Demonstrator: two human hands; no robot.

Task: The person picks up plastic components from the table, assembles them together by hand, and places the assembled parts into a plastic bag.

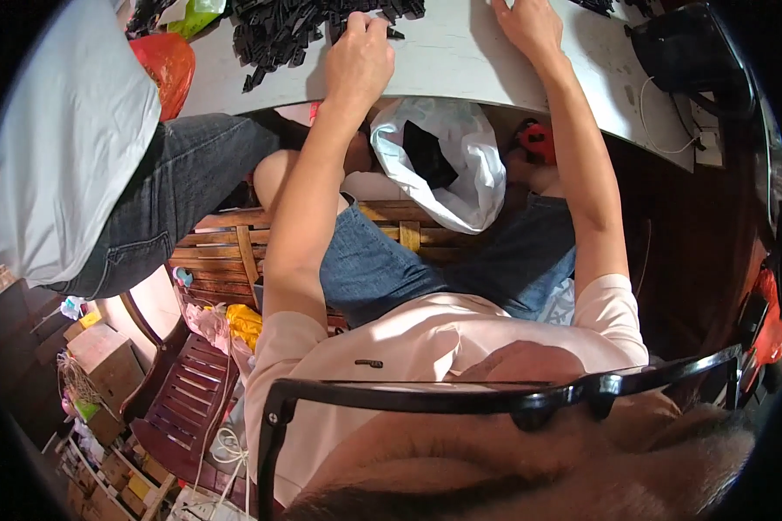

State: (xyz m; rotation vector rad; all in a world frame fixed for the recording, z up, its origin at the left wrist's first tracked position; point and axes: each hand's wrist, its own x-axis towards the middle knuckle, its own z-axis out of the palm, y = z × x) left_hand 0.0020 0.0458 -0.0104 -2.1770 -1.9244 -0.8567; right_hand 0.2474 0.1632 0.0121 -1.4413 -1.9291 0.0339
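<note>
My left hand [359,59] rests at the right edge of a pile of small black plastic pieces [274,35] on the white table [447,61]. Its fingers curl down and are closed among the pieces; what they hold, if anything, is hidden. One black piece [394,35] pokes out just right of the knuckles. My right hand [530,28] is over the table farther right, cut off by the top edge of the picture, so its fingertips do not show. Below the table edge, between my knees, a white plastic bag [482,178] hangs open with something black inside.
A person in a light shirt [69,148] and dark jeans stands close at my left. A black device [686,48] with a white cable sits at the table's right end. An orange bag [167,69] hangs at the left edge. A slatted wooden chair [182,404] is behind left.
</note>
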